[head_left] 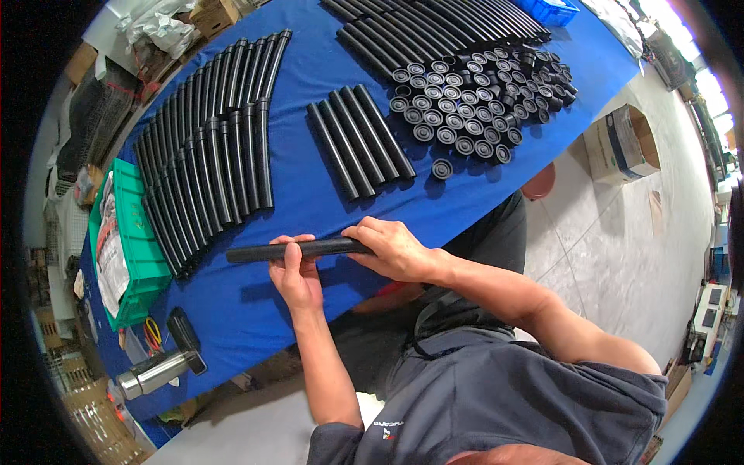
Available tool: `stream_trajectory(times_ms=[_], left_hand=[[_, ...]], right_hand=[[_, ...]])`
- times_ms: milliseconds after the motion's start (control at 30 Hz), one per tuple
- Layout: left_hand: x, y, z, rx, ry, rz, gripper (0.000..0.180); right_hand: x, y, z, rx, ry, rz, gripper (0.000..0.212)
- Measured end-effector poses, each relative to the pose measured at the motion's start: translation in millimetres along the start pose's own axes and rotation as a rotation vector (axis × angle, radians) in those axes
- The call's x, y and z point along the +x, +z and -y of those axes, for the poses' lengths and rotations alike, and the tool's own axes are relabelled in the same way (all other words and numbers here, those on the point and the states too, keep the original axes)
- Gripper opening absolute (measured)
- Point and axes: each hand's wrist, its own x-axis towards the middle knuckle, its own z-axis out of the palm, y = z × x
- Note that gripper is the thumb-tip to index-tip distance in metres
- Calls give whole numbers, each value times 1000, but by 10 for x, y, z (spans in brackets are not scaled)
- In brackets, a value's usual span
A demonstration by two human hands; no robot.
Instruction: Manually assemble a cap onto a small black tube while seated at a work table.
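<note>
A black tube (271,252) lies level in the air above the near part of the blue-covered table, its bare end pointing left. My left hand (297,279) grips it near the middle, thumb in front and fingers behind. Around its right end my right hand (395,249) is closed; whether a cap sits on that end is hidden by the fingers. Beyond my hands lie several loose black tubes (360,143) side by side. A crowd of round black caps (465,108) is spread at the right, one cap (442,169) lying apart near the table edge.
Rows of black tubes with collared ends (205,147) cover the table's left side. More tubes (442,31) are stacked at the far edge. A green crate (143,260), a steel flask (159,373) and a dark handled object (184,333) stand at left. A cardboard box (620,147) is on the floor.
</note>
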Motion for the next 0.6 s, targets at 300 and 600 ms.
stream_trajectory(times_ms=[300,600], left_hand=[[-37,35,-9,42,22,-45,20],[-51,51,-7,62,35,-64,22]], right_hand=[[8,24,-17,2,-6,-6,36],[-3,35,-33,5,16,-11,36]])
